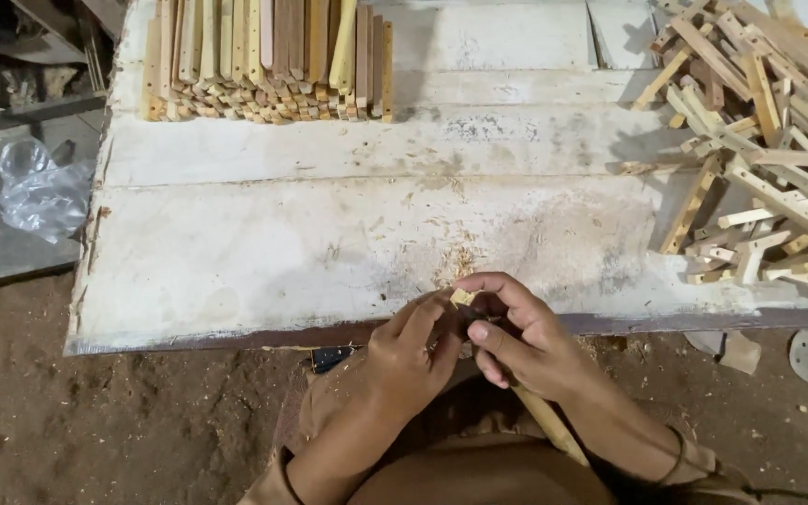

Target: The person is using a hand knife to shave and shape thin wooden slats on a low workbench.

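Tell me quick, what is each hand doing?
Left hand: closed on the small pale wooden stick.
Right hand: closed on the same stick.

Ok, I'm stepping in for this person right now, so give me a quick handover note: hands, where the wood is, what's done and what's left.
Left hand and right hand: both grip one small wooden stick at the near edge of the white board.
Neat stack of sticks: far left of the board.
Loose heap of sticks: right side.
Done and left: cannot tell which pile is finished; the stick is in hand.
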